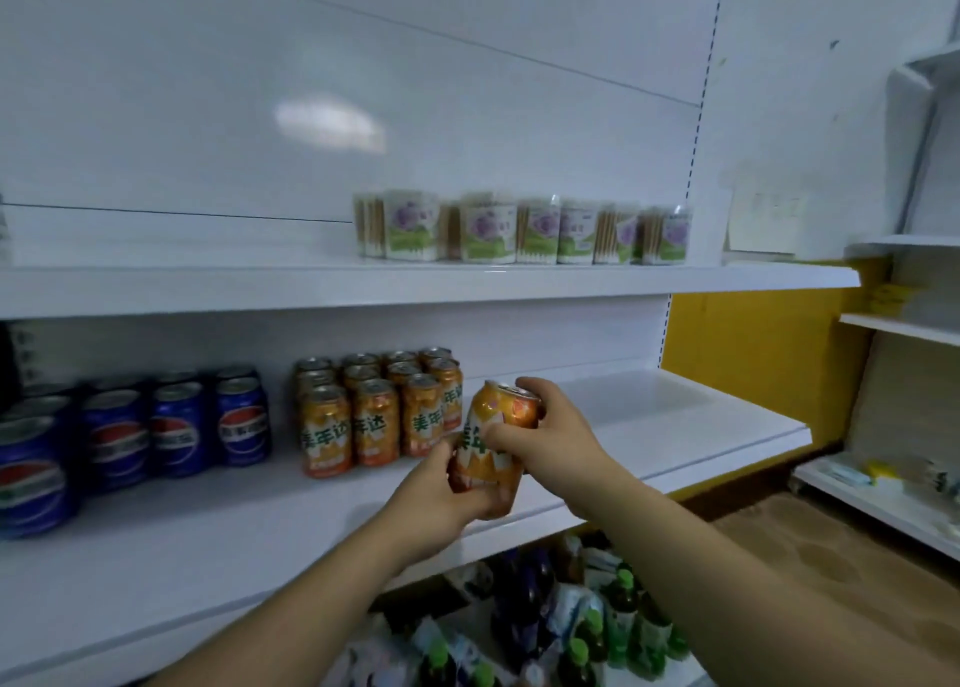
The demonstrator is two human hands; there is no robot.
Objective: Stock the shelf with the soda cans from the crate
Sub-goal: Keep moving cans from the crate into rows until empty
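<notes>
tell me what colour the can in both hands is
Orange, with green lettering on the can; the head view shows it.

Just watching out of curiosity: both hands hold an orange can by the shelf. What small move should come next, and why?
Probably straighten the tilted orange can, gripped by the left hand and right hand, and set it on the shelf just right of the standing orange cans, where bare space shows.
</notes>
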